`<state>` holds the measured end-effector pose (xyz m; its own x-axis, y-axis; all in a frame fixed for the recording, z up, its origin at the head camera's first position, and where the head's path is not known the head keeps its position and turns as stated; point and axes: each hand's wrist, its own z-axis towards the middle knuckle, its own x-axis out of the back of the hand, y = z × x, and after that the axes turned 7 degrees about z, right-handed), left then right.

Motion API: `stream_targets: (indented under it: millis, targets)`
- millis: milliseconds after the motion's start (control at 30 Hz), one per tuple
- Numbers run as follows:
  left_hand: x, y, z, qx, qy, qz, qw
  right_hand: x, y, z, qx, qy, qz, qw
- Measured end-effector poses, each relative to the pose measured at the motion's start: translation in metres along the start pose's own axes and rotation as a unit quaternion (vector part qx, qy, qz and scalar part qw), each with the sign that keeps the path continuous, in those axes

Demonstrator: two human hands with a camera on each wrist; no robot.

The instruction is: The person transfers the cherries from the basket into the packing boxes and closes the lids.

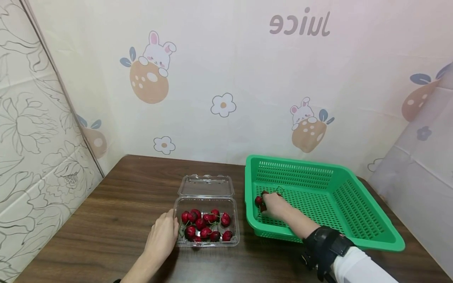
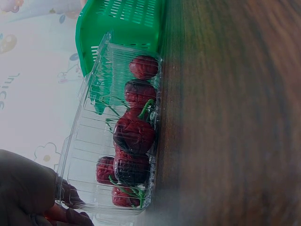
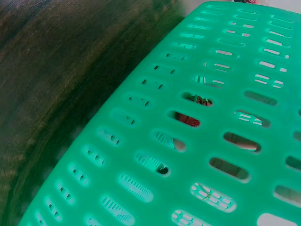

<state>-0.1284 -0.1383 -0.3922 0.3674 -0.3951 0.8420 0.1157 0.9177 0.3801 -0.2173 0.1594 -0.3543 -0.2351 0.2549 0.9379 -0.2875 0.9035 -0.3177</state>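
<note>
A clear plastic clamshell box (image 1: 207,243) stands on the table with its lid (image 1: 206,185) folded back. Several dark red cherries (image 1: 200,224), some with green stems, lie inside it. My left hand (image 1: 162,235) grips the box's left rim; in the left wrist view its fingers (image 2: 61,214) are at the edge. Over in the green basket (image 1: 368,236), my right hand (image 1: 277,206) reaches down to the left end, fingers curled about a cherry (image 1: 263,207). Another cherry (image 1: 258,201) lies beside the fingertips. In the right wrist view the basket wall mostly hides that hand.
The basket's slotted wall (image 3: 155,117) rises between the right wrist camera and the cherries. Brown wood-grain table (image 1: 116,208) lies left of the box and in front of it. A patterned wall covering (image 1: 226,78) closes off the back.
</note>
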Motion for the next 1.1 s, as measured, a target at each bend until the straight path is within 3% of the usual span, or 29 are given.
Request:
stream_targets:
  millis: [733,1100]
  targets:
    - [0.0008,0.0006,-0.0002,0.003,-0.008,-0.004,1.0,0.0003,0.0017,0.0011,0.022,-0.012,0.0,0.9997]
    - [0.0018,0.0006,-0.0001,0.003,-0.009,-0.006,0.9999,0.0041,-0.0001,-0.0013,0.031,0.005,-0.004,0.9995]
